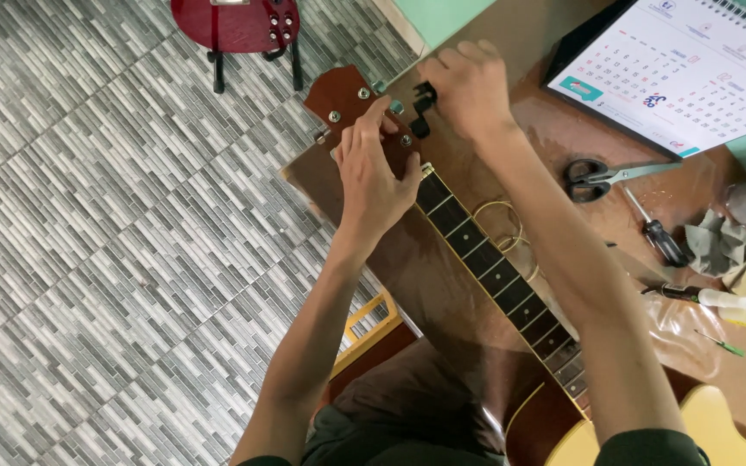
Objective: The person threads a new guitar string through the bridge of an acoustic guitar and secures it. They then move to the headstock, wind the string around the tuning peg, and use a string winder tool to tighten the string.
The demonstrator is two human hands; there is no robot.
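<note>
An acoustic guitar lies across a brown table, its dark fretboard (498, 274) running from the pale body (736, 431) at lower right up to the reddish-brown headstock (343, 97). My left hand (375, 177) rests flat on the headstock and nut, fingers among the silver tuning posts. My right hand (468, 86) is at the far side of the headstock, gripping a small black string winder (423, 105) on a tuner. A loose coil of string (498, 226) lies beside the neck.
On the table (546, 43) lie scissors (602, 177), a black-handled screwdriver (658, 233), a crumpled grey cloth (718, 242), a squeeze bottle (740, 311) and a desk calendar (684, 65). A red electric guitar (239, 26) stands on the grey tiled floor (88, 216).
</note>
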